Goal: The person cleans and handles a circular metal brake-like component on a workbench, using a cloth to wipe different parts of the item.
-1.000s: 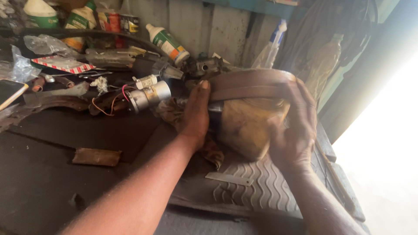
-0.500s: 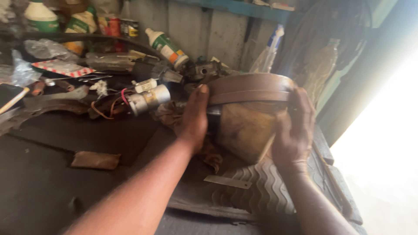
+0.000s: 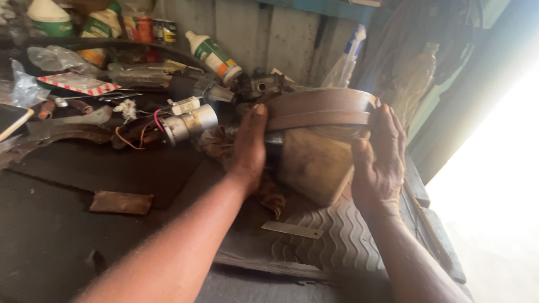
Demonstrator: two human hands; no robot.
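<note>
Brown band (image 3: 320, 109) is now sitting wider around the tan housing (image 3: 311, 163) I am working. My left hand (image 3: 248, 147) and right hand (image 3: 377, 160) are gripping its 2 ends; the right has slid lower.

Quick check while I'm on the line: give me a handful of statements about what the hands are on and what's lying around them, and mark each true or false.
1. Both hands grip the brown looped band, left hand at one end and right hand at the other. True.
2. The band lies flat on the bench. False: it sits over the top of a tan, grimy block held between the hands.
3. A small silver cylindrical motor with coloured wires lies to the left of the left hand. True.
4. The right hand holds a spray bottle. False: the spray bottle stands behind, by the wall, untouched.
5. A ribbed rubber mat lies under the hands. True.
</note>
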